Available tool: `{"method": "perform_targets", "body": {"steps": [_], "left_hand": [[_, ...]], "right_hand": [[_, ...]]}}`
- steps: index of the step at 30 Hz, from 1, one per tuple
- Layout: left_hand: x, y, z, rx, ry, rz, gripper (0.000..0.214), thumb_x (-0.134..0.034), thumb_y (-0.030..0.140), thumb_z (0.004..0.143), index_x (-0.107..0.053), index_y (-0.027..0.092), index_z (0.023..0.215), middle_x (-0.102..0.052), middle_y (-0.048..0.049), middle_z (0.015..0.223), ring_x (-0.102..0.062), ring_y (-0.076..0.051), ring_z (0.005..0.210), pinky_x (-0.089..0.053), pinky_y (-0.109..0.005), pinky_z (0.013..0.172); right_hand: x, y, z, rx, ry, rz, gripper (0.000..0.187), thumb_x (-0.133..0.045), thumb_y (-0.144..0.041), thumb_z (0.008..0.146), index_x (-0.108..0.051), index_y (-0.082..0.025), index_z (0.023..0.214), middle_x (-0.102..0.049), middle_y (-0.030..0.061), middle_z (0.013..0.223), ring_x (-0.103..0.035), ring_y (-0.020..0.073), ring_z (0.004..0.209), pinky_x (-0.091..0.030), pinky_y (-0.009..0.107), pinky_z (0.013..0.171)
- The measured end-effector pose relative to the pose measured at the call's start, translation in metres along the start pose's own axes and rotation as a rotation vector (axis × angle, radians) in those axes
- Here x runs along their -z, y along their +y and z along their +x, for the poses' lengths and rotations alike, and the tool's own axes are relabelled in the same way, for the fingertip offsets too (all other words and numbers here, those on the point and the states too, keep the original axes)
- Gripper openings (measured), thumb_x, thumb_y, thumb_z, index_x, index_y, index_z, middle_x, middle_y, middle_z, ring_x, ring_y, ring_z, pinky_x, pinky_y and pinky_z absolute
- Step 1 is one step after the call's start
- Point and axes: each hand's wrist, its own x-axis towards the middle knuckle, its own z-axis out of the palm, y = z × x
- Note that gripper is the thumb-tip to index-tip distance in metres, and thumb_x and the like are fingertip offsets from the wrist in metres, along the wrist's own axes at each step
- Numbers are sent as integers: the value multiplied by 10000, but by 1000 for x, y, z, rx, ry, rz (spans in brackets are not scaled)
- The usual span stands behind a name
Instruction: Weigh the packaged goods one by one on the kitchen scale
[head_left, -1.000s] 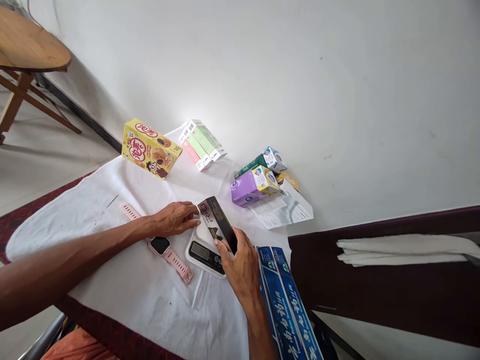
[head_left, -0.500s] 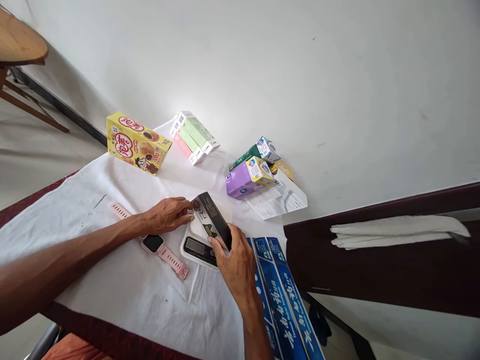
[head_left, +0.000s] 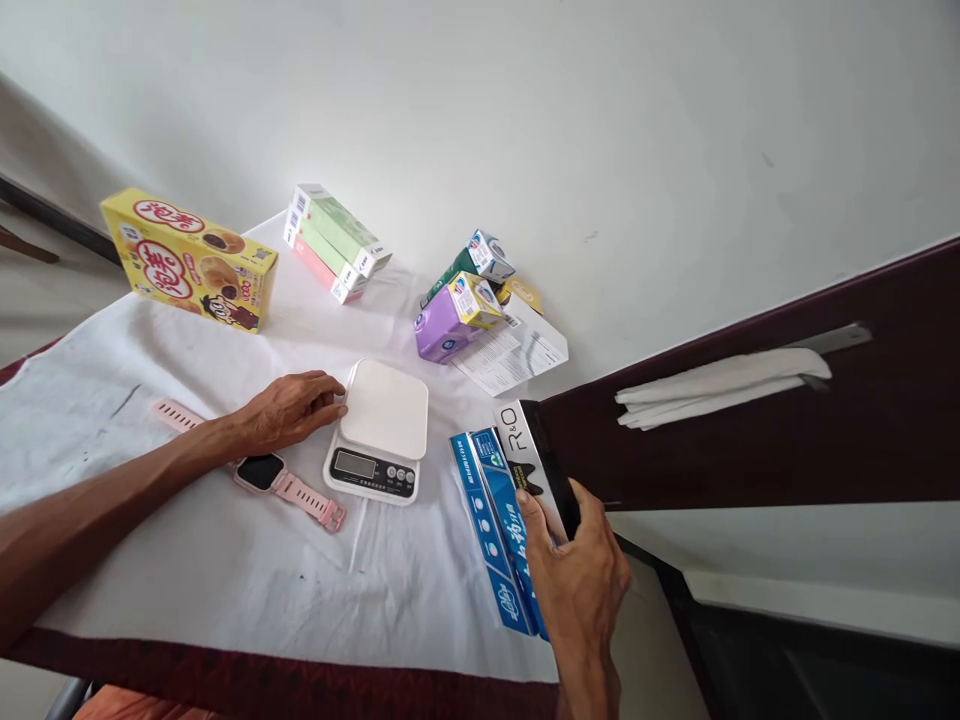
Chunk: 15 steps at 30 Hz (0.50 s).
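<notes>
My right hand (head_left: 581, 570) grips a slim black-and-white box marked R&O (head_left: 536, 465) by its lower end. That box is over the blue toothpaste boxes (head_left: 487, 530) at the table's right edge; whether it rests on them I cannot tell. My left hand (head_left: 289, 410) holds nothing, its fingers loosely stretched towards the left side of a white kitchen scale (head_left: 386, 410). Nothing lies on the scale's plate, and its display looks blank. A pink-strapped smartwatch (head_left: 260, 472) lies partly under my left forearm.
A yellow snack box (head_left: 191, 265) stands at the back left. Green and pink boxes (head_left: 337, 240) sit behind the scale. A purple box (head_left: 446, 325), a green box (head_left: 450, 275) and a printed sheet (head_left: 514, 355) are near the wall. A white cloth (head_left: 724, 385) hangs at right.
My right hand has carried the R&O box off the scale, rightwards to the blue boxes. My left hand stays beside the scale. The view has shifted to the right.
</notes>
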Motion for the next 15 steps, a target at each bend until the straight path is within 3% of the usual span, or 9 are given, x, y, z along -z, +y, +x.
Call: {"method": "perform_targets", "body": {"steps": [8,15], "left_hand": [[6,9,3,32,-4,35,416,-474,512,997,-677,154,1059,-661,-38,853,-622,-171,722,-497,-295,690],[5,7,3,58,-14,49,464,-468,553,991,-682,158,1106,-695,-55,910,-639,-175,726,-514,-294,700]], "right_hand": [[17,-4,22,-135,-296,85,679,-538,-698,845,-640,-164,1253,-746,147,1057,-689,350,969,-524,450,829],[19,-4,30,-118,-347,109,629,-549,-641,861,-613,-174,1277,-737,134,1110,-682,331,1019,-510,443,893]]}}
